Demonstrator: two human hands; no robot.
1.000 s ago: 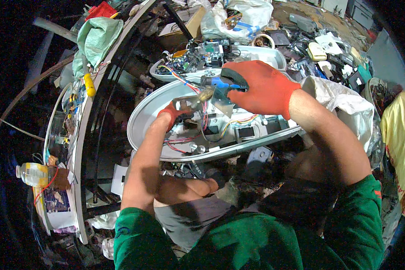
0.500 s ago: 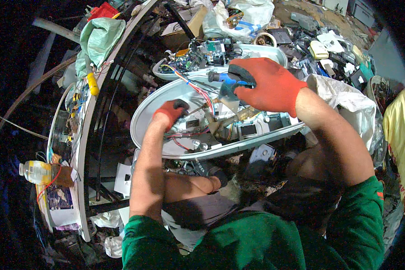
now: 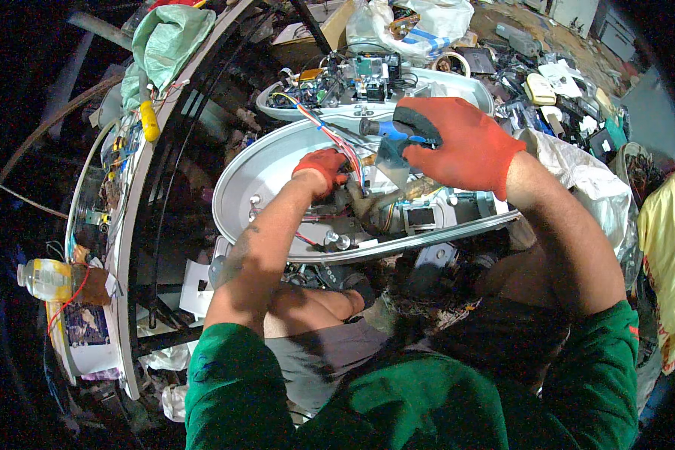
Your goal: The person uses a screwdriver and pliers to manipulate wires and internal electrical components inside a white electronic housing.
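Note:
My right hand (image 3: 465, 142), in a red glove with dark fingertips, is closed around a blue-and-black handled tool (image 3: 390, 130). Below its fingers hangs a flat, greyish see-through piece (image 3: 392, 161); whether the hand holds it too is unclear. My left hand (image 3: 324, 169), gloved the same way, reaches into a long white oval housing (image 3: 236, 184). Its fingers are curled beside a bundle of coloured wires (image 3: 341, 141), and what they grip is hidden. Circuit parts, loose wires and a small round metal part (image 3: 337, 240) lie inside the housing.
Behind it sits a second white housing (image 3: 457, 86) with a circuit board (image 3: 371, 75). Scrap electronics (image 3: 570, 97) pile up at the far right, near a white sack (image 3: 570, 172). On the left, a curved dark frame (image 3: 169, 172) stands near a yellow-handled tool (image 3: 149, 121) and a plastic bottle (image 3: 45, 280).
My left hand has moved right and slightly up, from the housing's left part to the wire bundle. The right hand keeps its hold on the tool. The whole view has shifted a little.

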